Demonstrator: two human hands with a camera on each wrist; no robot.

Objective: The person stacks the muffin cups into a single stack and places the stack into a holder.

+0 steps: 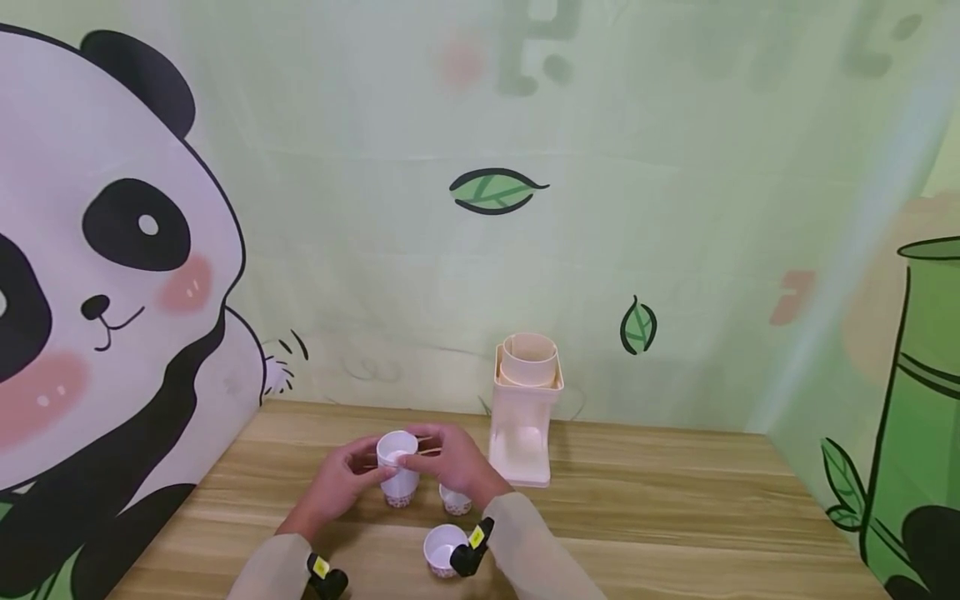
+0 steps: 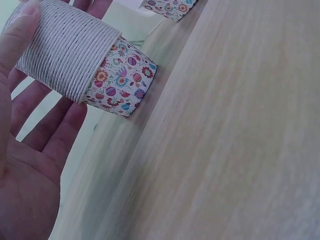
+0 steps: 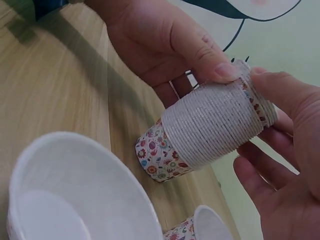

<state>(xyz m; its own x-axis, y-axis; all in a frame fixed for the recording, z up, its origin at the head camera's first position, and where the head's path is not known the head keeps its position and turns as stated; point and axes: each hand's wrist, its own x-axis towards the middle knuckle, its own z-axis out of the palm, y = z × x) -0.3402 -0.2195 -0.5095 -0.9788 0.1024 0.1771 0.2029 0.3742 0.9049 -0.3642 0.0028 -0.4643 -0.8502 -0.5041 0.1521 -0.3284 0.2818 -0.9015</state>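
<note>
A tall stack of nested paper cups (image 1: pixel 401 482) is between both hands, its white rims packed like ribs above a floral-printed base. My left hand (image 1: pixel 339 490) holds it from the left, thumb in front and fingers behind. At the top, the right hand (image 1: pixel 459 460) pinches the uppermost cups between thumb and fingers. A strip of floral print shows below these top rims in the right wrist view. The stack leans in both wrist views, its base close over the table. A ring (image 3: pixel 175 90) is on a left-hand finger.
Two separate paper cups stand on the wood table (image 1: pixel 660 508): a nearer cup (image 1: pixel 442 546) by the right wrist and a farther floral cup (image 1: pixel 455 500) beyond the right hand. Behind them is a pale pink stand (image 1: pixel 519 437) with a round tube (image 1: pixel 529 367) on top, near the printed backdrop.
</note>
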